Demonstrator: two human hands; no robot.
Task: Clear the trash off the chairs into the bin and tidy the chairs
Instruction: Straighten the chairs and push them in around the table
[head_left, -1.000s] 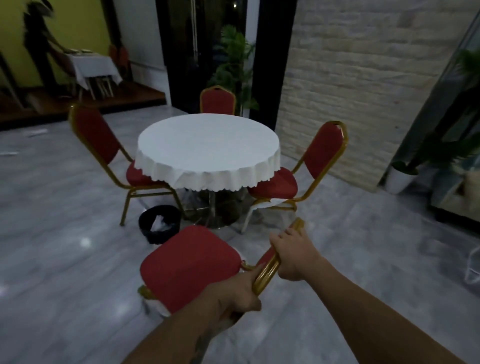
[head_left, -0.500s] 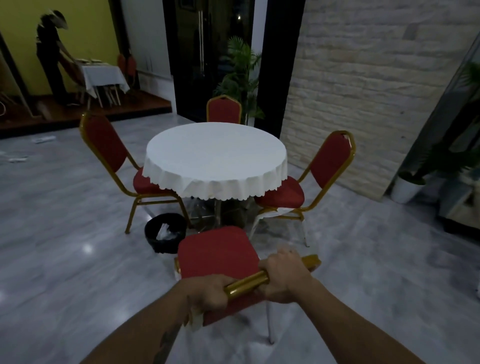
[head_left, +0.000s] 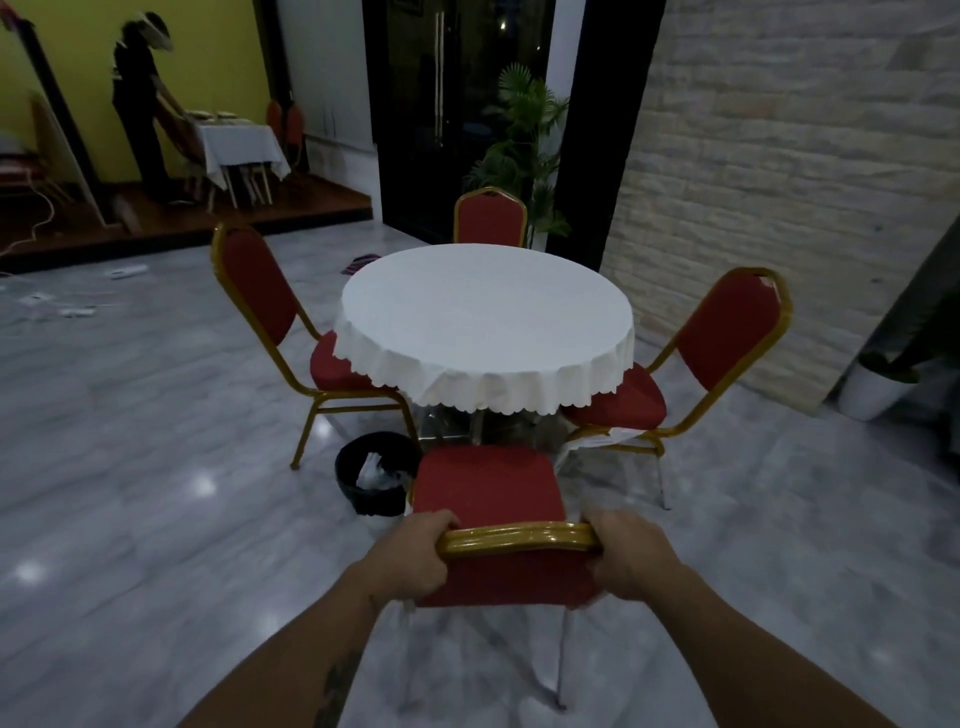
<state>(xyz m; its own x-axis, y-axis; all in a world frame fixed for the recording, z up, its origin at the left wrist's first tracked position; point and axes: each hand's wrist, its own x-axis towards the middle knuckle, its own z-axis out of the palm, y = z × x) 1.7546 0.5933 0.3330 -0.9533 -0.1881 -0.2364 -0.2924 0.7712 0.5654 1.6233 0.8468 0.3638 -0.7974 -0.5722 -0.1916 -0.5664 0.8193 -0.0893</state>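
A red-cushioned chair with a gold frame (head_left: 488, 488) stands right in front of me, its seat facing the round table (head_left: 485, 317). My left hand (head_left: 415, 558) grips the left end of its gold top rail and my right hand (head_left: 631, 553) grips the right end. A black bin (head_left: 374, 480) holding white paper trash sits on the floor just left of this chair. Three more red chairs ring the table: one at the left (head_left: 291, 338), one at the far side (head_left: 489, 218), one at the right (head_left: 691, 358). Their seats look bare.
A white cloth covers the table. Potted plants stand by the dark doorway (head_left: 524, 150) and at the far right (head_left: 872, 384). White scraps (head_left: 124, 271) lie on the grey floor at left. A person (head_left: 140, 104) bends over another table at the back left.
The chair has swung from a slanted position to square with the table and stands closer to it. My hands have slid to the two ends of its top rail.
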